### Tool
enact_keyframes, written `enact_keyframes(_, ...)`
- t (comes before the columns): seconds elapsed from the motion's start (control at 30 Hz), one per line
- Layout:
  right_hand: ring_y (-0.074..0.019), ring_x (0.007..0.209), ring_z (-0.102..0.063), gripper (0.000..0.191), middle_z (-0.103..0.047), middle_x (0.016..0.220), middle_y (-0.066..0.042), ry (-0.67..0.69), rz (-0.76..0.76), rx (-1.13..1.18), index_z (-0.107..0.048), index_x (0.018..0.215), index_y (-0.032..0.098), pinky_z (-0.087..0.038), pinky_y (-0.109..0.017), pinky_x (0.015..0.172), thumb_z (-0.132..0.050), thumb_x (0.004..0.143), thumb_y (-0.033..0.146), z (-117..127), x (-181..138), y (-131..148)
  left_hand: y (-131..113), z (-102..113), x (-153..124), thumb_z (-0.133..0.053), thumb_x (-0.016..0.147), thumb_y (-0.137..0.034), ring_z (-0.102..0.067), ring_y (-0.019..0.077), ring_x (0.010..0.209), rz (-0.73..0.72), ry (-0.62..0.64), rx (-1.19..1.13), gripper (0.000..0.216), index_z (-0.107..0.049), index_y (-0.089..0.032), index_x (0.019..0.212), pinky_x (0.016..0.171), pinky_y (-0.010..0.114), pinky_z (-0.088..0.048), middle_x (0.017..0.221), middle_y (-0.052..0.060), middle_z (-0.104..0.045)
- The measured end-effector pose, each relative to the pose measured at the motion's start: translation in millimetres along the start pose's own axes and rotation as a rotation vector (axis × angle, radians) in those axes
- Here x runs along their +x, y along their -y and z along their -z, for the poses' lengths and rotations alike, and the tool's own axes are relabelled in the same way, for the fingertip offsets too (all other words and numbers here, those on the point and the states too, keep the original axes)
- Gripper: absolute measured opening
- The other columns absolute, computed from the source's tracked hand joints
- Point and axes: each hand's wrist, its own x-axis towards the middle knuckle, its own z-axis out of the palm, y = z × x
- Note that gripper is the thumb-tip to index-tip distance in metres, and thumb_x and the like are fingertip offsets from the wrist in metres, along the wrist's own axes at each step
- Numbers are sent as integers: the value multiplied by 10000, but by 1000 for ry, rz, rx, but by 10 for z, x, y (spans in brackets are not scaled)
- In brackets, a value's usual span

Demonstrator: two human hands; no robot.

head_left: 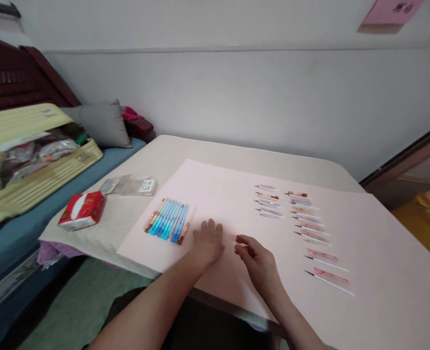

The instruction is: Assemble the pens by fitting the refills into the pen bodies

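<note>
Pink sheet [222,194], pens [168,218] beside left hand [208,241]

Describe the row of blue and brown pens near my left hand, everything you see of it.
The row of pens lies flat on the pink sheet, slim sticks set side by side and slightly slanted. Blue and turquoise ones fill the middle, with tan-and-brown ones at both ends. Darker, broader ends face you. The surface looks smooth; finer markings are too small to read. Your left hand is to its right, not touching it.
</note>
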Motion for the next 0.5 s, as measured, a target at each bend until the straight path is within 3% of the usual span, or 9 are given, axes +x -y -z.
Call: enact_keyframes(0.5, -202, 696, -639, 257, -697, 853, -81, 25, -26, -17, -648, 977, 194, -498, -335, 658, -563, 798, 357, -15, -1, 38, 293, 150, 165, -512, 786, -336, -445, 362, 1087, 159, -77, -30, 408, -473, -171, 1158, 811, 434, -370, 1205, 207, -471)
